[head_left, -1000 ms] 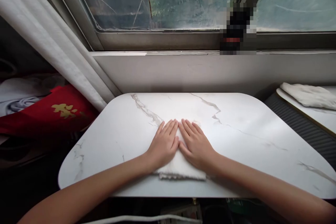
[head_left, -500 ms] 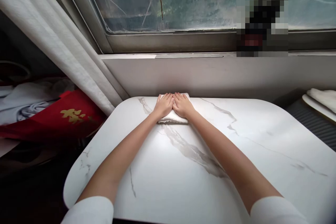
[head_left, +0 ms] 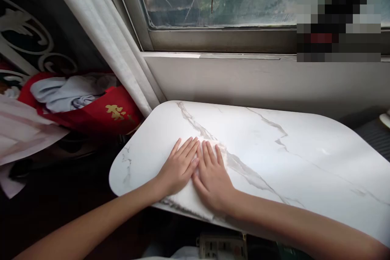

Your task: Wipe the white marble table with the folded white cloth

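A folded white cloth lies on the white marble-patterned table, close to its near edge. My left hand rests flat on the cloth's left part, fingers stretched out and pointing away from me. Beside it my right hand presses flat on the cloth too, its fingers slightly spread. The two hands touch or nearly touch at the thumbs and index fingers. Much of the cloth is hidden under both palms, and its near edge looks blurred.
A grey wall and a window stand behind the table. At left hang a pale curtain and a red bag with clothes in it. Below the near edge is a boxy object. A ridged dark surface lies at right.
Both hands have slid the cloth from the table's far edge toward me, near the front edge. The view has shifted left, showing more of the red bag.
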The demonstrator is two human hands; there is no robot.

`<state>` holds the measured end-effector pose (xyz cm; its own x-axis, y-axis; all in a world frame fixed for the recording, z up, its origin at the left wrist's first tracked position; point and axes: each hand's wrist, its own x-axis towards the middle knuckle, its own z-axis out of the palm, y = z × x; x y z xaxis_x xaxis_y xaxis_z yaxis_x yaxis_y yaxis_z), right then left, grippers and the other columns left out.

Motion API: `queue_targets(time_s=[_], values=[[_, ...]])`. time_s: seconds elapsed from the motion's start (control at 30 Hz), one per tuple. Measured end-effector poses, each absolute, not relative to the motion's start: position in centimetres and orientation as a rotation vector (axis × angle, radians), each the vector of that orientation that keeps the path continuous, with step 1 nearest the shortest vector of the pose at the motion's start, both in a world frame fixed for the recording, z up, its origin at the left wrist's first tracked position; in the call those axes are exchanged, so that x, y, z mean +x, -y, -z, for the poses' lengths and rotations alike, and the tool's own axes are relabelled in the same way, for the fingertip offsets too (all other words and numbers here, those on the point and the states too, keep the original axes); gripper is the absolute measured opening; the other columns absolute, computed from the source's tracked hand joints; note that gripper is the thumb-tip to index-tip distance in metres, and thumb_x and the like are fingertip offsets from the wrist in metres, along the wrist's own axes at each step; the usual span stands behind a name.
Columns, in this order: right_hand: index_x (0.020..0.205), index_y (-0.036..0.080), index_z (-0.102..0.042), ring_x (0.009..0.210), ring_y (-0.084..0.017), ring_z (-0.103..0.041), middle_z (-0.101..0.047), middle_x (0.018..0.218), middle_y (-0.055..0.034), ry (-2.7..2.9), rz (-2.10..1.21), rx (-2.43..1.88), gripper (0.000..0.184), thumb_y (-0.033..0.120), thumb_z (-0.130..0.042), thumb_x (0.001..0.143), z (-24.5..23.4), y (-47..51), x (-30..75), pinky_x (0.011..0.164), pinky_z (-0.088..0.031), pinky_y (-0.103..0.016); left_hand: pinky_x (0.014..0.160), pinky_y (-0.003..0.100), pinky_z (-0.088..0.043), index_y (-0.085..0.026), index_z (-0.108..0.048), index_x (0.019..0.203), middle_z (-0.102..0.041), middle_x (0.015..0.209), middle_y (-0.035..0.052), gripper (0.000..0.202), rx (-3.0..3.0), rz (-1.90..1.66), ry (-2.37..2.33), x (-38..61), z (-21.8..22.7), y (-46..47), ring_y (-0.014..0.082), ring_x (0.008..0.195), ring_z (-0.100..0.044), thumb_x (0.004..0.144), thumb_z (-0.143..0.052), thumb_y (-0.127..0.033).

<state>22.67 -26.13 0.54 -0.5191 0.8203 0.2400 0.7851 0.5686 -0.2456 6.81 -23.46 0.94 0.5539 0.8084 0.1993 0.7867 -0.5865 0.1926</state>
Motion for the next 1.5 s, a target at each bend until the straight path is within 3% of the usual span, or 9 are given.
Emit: queue_targets(time_s=[0.27,0.5,0.73,0.9,1.17,1.5], values=[[0.142,-0.006,-0.023,0.14,-0.033,-0.008,-0.021,0.149,-0.0234,2.503,-0.304,-1.044,0.065,0.036,-0.032,0.093,-1.4,24.5,15.1,0.113,-0.007,-0.053,0.114,0.044,-0.016,-0.014,-0.033,0.142,-0.037,0.146,0.0085,0.051,2.544,-0.408,-1.648,-1.8,-0.8,24.0,0.0178,0.137,-0.027,0.098,-0.016,-0.034],[0.141,-0.009,-0.026,0.139,-0.032,-0.016,-0.026,0.148,-0.025,2.39,-0.256,-1.208,0.067,0.035,-0.035,0.09,-0.7,15.3,8.8,0.113,-0.004,-0.048,0.113,0.04,-0.016,-0.014,-0.039,0.138,-0.04,0.144,0.0079,0.055,2.501,-0.409,-1.646,-7.4,-0.7,13.0,0.0171,0.135,-0.031,0.095,-0.016,-0.04],[0.141,-0.007,-0.027,0.139,-0.029,-0.016,-0.027,0.149,-0.0223,2.275,-0.21,-1.465,0.066,0.035,-0.033,0.09,-0.2,5.4,8.9,0.112,-0.002,-0.045,0.112,0.04,-0.016,-0.014,-0.043,0.135,-0.043,0.142,0.0062,0.054,2.562,-0.364,-1.537,-5.4,-0.9,0.6,0.0177,0.133,-0.034,0.092,-0.019,-0.036],[0.14,-0.008,-0.028,0.139,-0.03,-0.017,-0.028,0.147,-0.0246,2.217,-0.16,-1.533,0.065,0.034,-0.032,0.09,-0.1,3.0,9.2,0.112,-0.001,-0.045,0.112,0.038,-0.017,-0.014,-0.043,0.136,-0.044,0.142,0.0067,0.052,2.604,-0.336,-1.501,-4.5,-1.0,-2.3,0.0174,0.132,-0.035,0.093,-0.02,-0.034],[0.14,-0.006,-0.03,0.138,-0.029,-0.019,-0.029,0.147,-0.0234,2.253,-0.142,-1.429,0.063,0.035,-0.031,0.091,-0.1,8.2,9.2,0.112,-0.005,-0.046,0.113,0.038,-0.014,-0.013,-0.039,0.138,-0.037,0.146,0.0082,0.053,2.641,-0.332,-1.53,-5.7,-0.7,3.6,0.0162,0.136,-0.028,0.095,-0.018,-0.035],[0.14,-0.009,-0.027,0.139,-0.036,-0.01,-0.024,0.147,-0.0276,2.428,-0.25,-1.178,0.066,0.038,-0.03,0.094,-1.3,23.7,11.2,0.112,-0.005,-0.055,0.114,0.042,-0.016,-0.016,-0.033,0.143,-0.035,0.147,0.0072,0.051,2.65,-0.357,-1.511,-5.7,-1.0,20.6,0.0167,0.138,-0.026,0.098,-0.017,-0.034]])
